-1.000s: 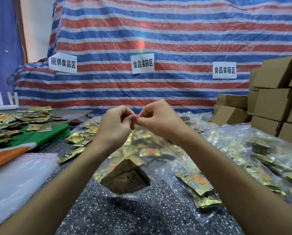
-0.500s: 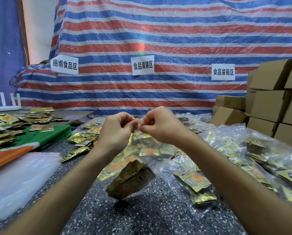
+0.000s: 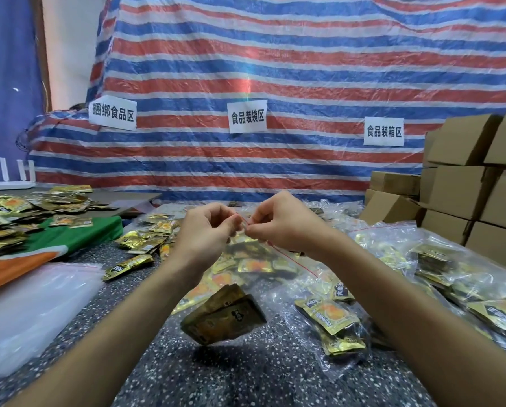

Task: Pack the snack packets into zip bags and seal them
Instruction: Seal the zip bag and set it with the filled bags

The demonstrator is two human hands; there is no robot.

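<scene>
One zip bag [image 3: 246,289] is held up above the desk [image 3: 246,377], and every place below is given from this bag. Its top edge, at the red zip strip, is pinched from one side by the left hand [image 3: 205,230] and from the other by the right hand [image 3: 281,224]. Each grip is closed down to thumb and fingertips on the strip, with the remaining fingers curled. A few gold snack packets [image 3: 225,317] are seen hanging in the bag's bottom corner. Sealing is judged to be the step in hand; how much of the strip is already pressed shut cannot be told, since clear film is hard to read here.

Much is done: a heap of filled bags [image 3: 451,274] is spread to the right of the held bag. Much is left as well: loose packets [image 3: 140,242] lie to its left and behind it, and a stack of empty bags [image 3: 31,304] waits further left.

On the striped tarp [image 3: 275,69] behind the bag, three white signs are pinned. The left sign [image 3: 113,115] reads 捆绑食品区, the middle sign [image 3: 247,116] reads 食品装袋区, and the right sign [image 3: 384,132] reads 食品装箱区. Plain cardboard boxes [image 3: 463,195] are stacked to the far right. Black print is carried on the packets, but it is too small to be read.
</scene>
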